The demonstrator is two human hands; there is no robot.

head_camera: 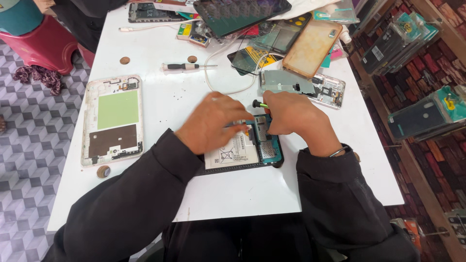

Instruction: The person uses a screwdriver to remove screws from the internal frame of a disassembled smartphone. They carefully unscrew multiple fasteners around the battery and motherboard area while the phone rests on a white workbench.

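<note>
The opened phone [252, 145] is parked near the front edge of the white table [242, 194], with bare tabletop left in front and to its right. Its back is off, so a white battery and teal board are exposed. It's pinned by the left hand [213, 121], fingers curled loosely. A small green-handled screwdriver [259, 104] is gripped by the right hand [296, 116].

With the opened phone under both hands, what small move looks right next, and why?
Probably a steady turn of the screwdriver in the right hand. Its tip seems set at the top end of the open phone, and the left hand already lies across the phone's upper part, bracing it on the table. The tip itself is hidden.
</note>
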